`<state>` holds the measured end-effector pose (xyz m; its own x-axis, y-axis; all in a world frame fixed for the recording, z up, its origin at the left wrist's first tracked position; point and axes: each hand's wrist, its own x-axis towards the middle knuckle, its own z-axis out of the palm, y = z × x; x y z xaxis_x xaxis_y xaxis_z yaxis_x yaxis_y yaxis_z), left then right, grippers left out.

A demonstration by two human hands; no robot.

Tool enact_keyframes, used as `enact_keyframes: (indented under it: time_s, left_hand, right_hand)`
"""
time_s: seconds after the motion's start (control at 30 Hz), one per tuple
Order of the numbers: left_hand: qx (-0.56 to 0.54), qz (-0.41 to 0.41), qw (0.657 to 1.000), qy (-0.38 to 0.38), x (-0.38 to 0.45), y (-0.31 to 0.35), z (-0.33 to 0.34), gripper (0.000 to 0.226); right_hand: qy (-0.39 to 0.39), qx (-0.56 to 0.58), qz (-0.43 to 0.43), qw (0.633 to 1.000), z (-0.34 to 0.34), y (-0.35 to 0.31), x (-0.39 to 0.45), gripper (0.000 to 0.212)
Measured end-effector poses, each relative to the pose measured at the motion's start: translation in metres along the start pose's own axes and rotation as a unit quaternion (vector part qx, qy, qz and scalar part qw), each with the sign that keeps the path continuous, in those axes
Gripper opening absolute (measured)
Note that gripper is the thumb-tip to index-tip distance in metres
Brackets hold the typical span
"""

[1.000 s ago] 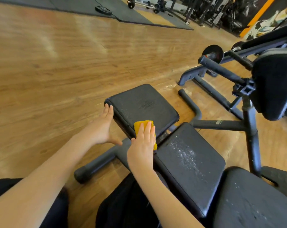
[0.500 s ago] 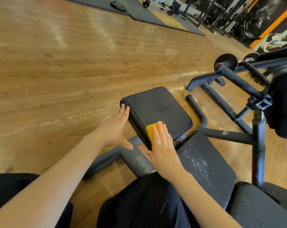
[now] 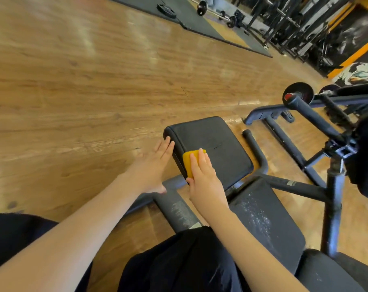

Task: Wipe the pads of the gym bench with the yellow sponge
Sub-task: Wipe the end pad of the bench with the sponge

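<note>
right hand [image 3: 204, 180] has straight fingers [image 3: 201, 162] pressing the yellow sponge [image 3: 189, 163] flat on the near left edge of the front pad [image 3: 216, 144]. left hand [image 3: 152, 167] (fingers also straight) rests against the pad's left side, with a speckled second pad [image 3: 263, 224] just behind.

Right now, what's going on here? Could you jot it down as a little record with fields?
place: gym, wooden floor
right hand: presses yellow sponge on the far pad's near corner
left hand: flat against that pad's side
middle pad: white specks on it
background: barbell on dark mat
</note>
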<state>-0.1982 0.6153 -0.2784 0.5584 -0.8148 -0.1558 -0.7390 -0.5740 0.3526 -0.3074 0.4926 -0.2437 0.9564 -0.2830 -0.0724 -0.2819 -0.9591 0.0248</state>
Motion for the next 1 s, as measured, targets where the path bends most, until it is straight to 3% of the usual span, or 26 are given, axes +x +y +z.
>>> enact_keyframes:
  time_s: [0.23, 0.43, 0.53, 0.73, 0.9, 1.0]
  left_hand:
    - [-0.145, -0.024, 0.989, 0.011, 0.003, 0.002, -0.003, 0.131]
    - [-0.2, -0.038, 0.979, 0.018, 0.009, 0.005, 0.001, 0.137]
    - [-0.205, -0.056, 0.977, 0.034, 0.01, 0.009, 0.001, 0.138]
    - [-0.191, -0.084, 0.977, 0.05, 0.005, 0.008, -0.003, 0.138]
    - [-0.196, -0.105, 0.975, 0.021, 0.002, -0.003, -0.002, 0.136]
    - [-0.19, -0.099, 0.977, 0.007, 0.0, -0.002, -0.006, 0.136]
  right_hand:
    - [0.007, 0.032, -0.004, 0.999, -0.008, -0.03, 0.079, 0.061]
    - [-0.002, 0.042, -0.011, 0.999, -0.007, -0.003, 0.001, 0.066]
    - [0.001, -0.004, -0.013, 1.0, -0.004, -0.006, 0.012, 0.073]
    - [-0.01, 0.015, -0.093, 0.996, -0.021, -0.029, 0.089, 0.059]
    - [-0.041, -0.033, -0.174, 0.983, -0.019, 0.005, 0.037, 0.059]
    - [-0.027, -0.127, -0.238, 0.962, -0.013, 0.034, -0.011, 0.057]
